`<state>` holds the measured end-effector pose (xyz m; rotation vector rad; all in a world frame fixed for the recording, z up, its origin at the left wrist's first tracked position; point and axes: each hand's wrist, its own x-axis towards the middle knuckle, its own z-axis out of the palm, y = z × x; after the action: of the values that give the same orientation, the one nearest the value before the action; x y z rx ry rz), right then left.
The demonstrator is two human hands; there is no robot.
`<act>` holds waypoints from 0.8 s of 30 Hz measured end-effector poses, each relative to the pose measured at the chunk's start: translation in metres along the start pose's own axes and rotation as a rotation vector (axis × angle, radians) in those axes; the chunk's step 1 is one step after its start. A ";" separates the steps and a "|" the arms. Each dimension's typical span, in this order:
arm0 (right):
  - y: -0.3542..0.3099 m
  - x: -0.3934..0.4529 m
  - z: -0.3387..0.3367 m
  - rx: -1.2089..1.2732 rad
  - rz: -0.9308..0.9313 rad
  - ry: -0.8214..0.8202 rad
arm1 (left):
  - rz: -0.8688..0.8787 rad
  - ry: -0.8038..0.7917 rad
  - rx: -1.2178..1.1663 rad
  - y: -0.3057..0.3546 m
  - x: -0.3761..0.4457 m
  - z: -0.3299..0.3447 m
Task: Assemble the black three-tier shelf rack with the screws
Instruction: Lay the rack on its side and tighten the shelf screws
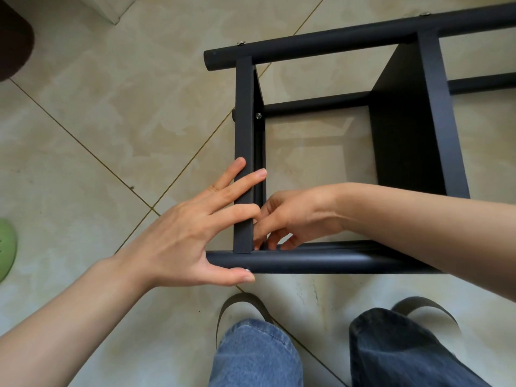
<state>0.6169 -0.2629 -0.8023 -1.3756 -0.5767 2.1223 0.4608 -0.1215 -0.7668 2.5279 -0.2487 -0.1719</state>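
Nearest us, our knees in blue denim jeans (pixel 255 356) hang over the beige tiled floor (pixel 111 121), where the black metal three-tier shelf rack (pixel 413 129) lies on its side. Our left hand (pixel 192 233) is released, straight fingers spread on a flat black shelf edge (pixel 244 113), thumb under the near round black tube (pixel 321 261). Our right hand (pixel 293 216) reaches inside that corner, fingertips curled together; whether they pinch anything we cannot tell. A silver screw (pixel 258 115) sits farther up. A green slipper (pixel 7 248) lies far left.
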 end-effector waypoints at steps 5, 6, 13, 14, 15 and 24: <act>0.005 -0.003 -0.003 0.072 -0.020 -0.069 | -0.007 0.002 -0.008 0.001 0.000 0.001; 0.005 -0.003 -0.003 0.075 -0.019 -0.068 | -0.009 0.001 -0.010 0.001 0.000 0.000; 0.001 -0.004 0.001 -0.003 0.000 -0.015 | -0.031 -0.010 -0.018 0.002 -0.001 0.000; 0.000 -0.004 0.002 -0.010 0.004 0.000 | -0.032 -0.011 -0.019 0.002 -0.002 -0.001; -0.001 -0.004 0.002 -0.014 0.008 0.014 | -0.032 -0.011 -0.019 0.002 -0.002 0.000; -0.002 -0.018 0.004 -0.032 -0.047 0.043 | -0.037 0.022 0.064 0.001 -0.005 0.004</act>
<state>0.6197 -0.2731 -0.7877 -1.4082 -0.6214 2.0497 0.4547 -0.1230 -0.7689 2.5980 -0.2012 -0.1525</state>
